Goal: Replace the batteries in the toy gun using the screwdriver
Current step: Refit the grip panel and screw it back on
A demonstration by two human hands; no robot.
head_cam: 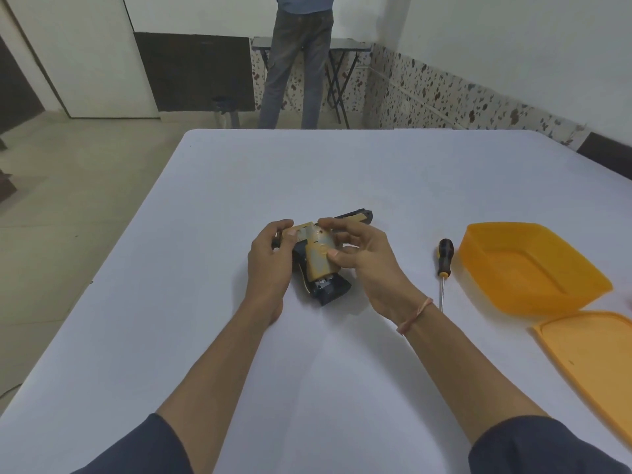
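A black and worn-yellow toy gun (318, 258) lies on the white table (342, 172) at its middle, grip end towards me. My left hand (270, 265) grips its rear left side, thumb on top. My right hand (366, 265) holds the yellow grip from the right, thumb and fingertips pressed on it. The screwdriver (444, 265), with a black and yellow handle, lies on the table to the right of my right hand, shaft pointing towards me. No batteries are visible.
An open orange plastic box (526, 268) stands to the right of the screwdriver, with its orange lid (591, 357) flat in front of it. A person in jeans (297, 63) stands beyond the table near a folding table (342, 46).
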